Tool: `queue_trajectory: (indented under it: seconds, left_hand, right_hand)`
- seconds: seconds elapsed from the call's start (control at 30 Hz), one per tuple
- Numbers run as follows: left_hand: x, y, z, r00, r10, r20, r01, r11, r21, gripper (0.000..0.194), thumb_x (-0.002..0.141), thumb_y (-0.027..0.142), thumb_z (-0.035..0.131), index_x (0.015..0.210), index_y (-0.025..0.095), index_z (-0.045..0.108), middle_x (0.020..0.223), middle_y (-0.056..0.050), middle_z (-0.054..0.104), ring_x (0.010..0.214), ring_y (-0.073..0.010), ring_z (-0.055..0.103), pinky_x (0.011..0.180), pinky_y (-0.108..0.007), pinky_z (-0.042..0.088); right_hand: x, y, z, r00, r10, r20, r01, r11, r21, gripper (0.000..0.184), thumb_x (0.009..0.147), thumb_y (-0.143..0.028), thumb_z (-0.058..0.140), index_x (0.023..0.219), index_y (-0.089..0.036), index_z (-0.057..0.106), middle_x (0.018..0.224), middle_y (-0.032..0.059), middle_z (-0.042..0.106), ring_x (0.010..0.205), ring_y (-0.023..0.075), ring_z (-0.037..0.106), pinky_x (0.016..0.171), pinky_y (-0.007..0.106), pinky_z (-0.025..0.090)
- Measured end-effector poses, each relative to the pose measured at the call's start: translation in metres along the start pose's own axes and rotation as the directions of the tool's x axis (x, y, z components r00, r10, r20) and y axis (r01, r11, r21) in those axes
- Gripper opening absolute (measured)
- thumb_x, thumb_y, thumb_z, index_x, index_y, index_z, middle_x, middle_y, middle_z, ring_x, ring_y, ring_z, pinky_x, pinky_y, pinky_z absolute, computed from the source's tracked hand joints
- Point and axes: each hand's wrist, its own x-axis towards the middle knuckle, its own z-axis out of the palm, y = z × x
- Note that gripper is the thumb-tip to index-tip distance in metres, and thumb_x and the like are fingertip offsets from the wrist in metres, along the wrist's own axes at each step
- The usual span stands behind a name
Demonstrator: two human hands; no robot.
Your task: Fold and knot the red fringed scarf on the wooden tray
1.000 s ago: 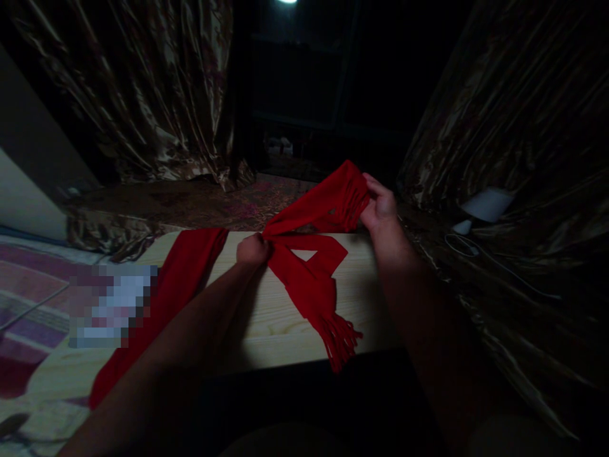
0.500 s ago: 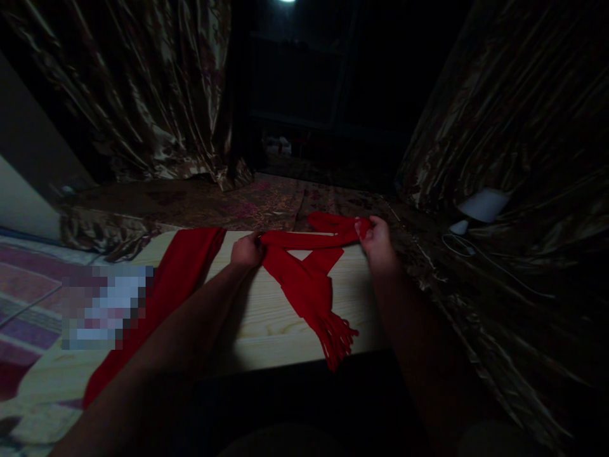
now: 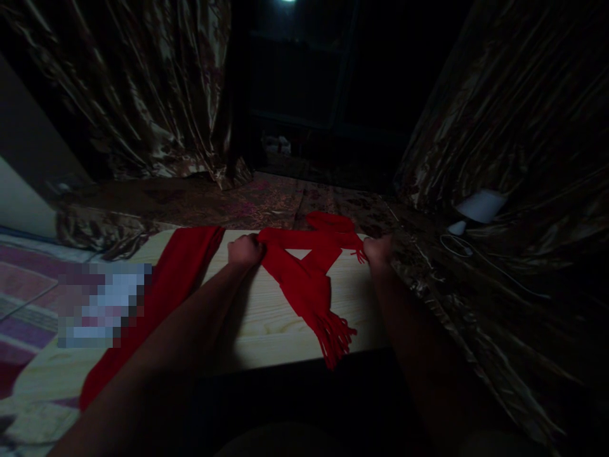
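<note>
A red scarf (image 3: pixel 307 289) with a fringed end lies in crossing folds on the pale wooden table (image 3: pixel 266 324), its fringe spilling over the near edge. At the fold on its left corner, my left hand (image 3: pixel 246 251) is closed on the fabric. On the far right, my right hand (image 3: pixel 379 249) is closed at the scarf's other fringed end, its fingertips partly in shadow. Between the hands one strip runs straight across, and a loop sticks out past the table's far edge. A second length of red fabric (image 3: pixel 178 273) lies slantwise on the left, partly behind my left forearm.
A blurred-out item (image 3: pixel 107 304) lies at the table's left. Beyond the table is a ledge with patterned cloth (image 3: pixel 266 197). A small white lamp (image 3: pixel 481 206) with a cable stands at the right. Patterned curtains (image 3: pixel 176 95) hang on both sides of a dark window.
My right hand has shifted slightly right and down, from the gathered scarf to its fringed end, which now shows beside the fingers. My left hand stays at the left fold.
</note>
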Motion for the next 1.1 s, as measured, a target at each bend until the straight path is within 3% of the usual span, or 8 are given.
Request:
queue_trajectory:
  seconds: [0.1,0.17,0.23,0.3,0.47,0.87,0.97,1.1]
  left_hand:
    - [-0.002,-0.001,0.001,0.999,0.035,-0.041,-0.037,0.999,-0.033,0.058,0.09,0.043,0.046,0.144,0.024,0.056,0.116,-0.015,0.072,0.107,-0.0337,0.067,0.091,-0.044,0.048]
    - [-0.003,-0.002,0.001,0.995,0.084,-0.047,-0.085,0.996,-0.026,0.061,0.091,0.041,0.046,0.15,0.026,0.049,0.116,-0.014,0.07,0.105,-0.0322,0.068,0.09,-0.042,0.048]
    - [-0.003,-0.004,0.001,0.992,0.12,-0.037,-0.121,0.993,-0.006,0.06,0.091,0.038,0.045,0.15,0.028,0.049,0.115,-0.014,0.069,0.102,-0.0317,0.068,0.088,-0.041,0.049]
    - [-0.002,-0.005,0.002,0.992,0.121,-0.03,-0.121,0.993,0.005,0.057,0.091,0.037,0.045,0.147,0.03,0.054,0.113,-0.014,0.068,0.1,-0.0322,0.069,0.087,-0.042,0.049]
    - [0.001,-0.008,0.005,0.998,0.058,-0.034,-0.059,0.998,-0.032,0.054,0.089,0.036,0.049,0.142,0.032,0.06,0.113,-0.014,0.069,0.1,-0.0339,0.069,0.088,-0.046,0.05]
    - [0.007,-0.015,0.007,1.0,0.001,-0.025,-0.006,0.982,-0.189,0.053,0.084,0.027,0.055,0.136,0.028,0.066,0.124,-0.01,0.072,0.113,-0.0332,0.067,0.093,-0.04,0.051]
    - [0.007,-0.015,0.008,0.999,-0.014,-0.04,0.006,0.98,-0.2,0.052,0.085,0.029,0.055,0.137,0.028,0.065,0.124,-0.01,0.072,0.112,-0.0332,0.067,0.093,-0.04,0.052]
    - [0.004,-0.014,0.009,0.997,-0.022,-0.074,0.008,0.981,-0.196,0.058,0.087,0.032,0.055,0.144,0.028,0.057,0.126,-0.013,0.069,0.111,-0.0322,0.067,0.093,-0.041,0.052]
  right_hand:
    - [-0.011,-0.001,0.012,0.948,-0.302,0.102,0.318,0.89,-0.328,0.038,0.082,-0.016,0.058,0.119,-0.016,0.067,0.121,0.0156,0.07,0.114,0.0265,0.064,0.103,0.041,0.048]
    - [-0.017,-0.003,0.024,0.794,-0.464,0.391,0.598,0.708,-0.374,0.034,0.088,-0.018,0.053,0.116,-0.021,0.072,0.132,0.0099,0.067,0.128,0.0248,0.056,0.112,0.04,0.04]
    - [-0.02,-0.003,0.033,0.665,-0.468,0.582,0.732,0.563,-0.383,0.034,0.092,-0.025,0.053,0.121,-0.026,0.072,0.145,0.0056,0.059,0.14,0.0262,0.044,0.117,0.044,0.032]
    - [-0.019,-0.001,0.037,0.687,-0.347,0.638,0.71,0.511,-0.486,0.037,0.096,-0.038,0.051,0.127,-0.027,0.07,0.147,0.0073,0.057,0.14,0.0293,0.045,0.115,0.049,0.034]
    - [-0.003,0.009,0.02,0.882,-0.107,0.46,0.451,0.476,-0.755,0.04,0.093,-0.036,0.054,0.115,-0.008,0.073,0.119,0.025,0.07,0.113,0.0345,0.066,0.092,0.043,0.052]
    - [0.033,0.015,-0.022,0.976,-0.196,0.096,0.211,0.733,-0.647,0.035,0.084,-0.02,0.062,0.117,-0.012,0.066,0.114,0.0198,0.069,0.096,0.0261,0.069,0.083,0.033,0.051]
    - [0.025,0.009,-0.017,0.906,-0.419,0.068,0.354,0.658,-0.665,0.043,0.081,-0.015,0.06,0.123,-0.01,0.062,0.128,0.0233,0.061,0.113,0.0306,0.062,0.097,0.041,0.048]
    - [0.008,0.01,0.0,0.693,-0.539,0.479,0.72,0.493,-0.488,0.033,0.086,-0.02,0.057,0.116,-0.017,0.07,0.128,0.0136,0.066,0.125,0.0261,0.056,0.11,0.037,0.039]
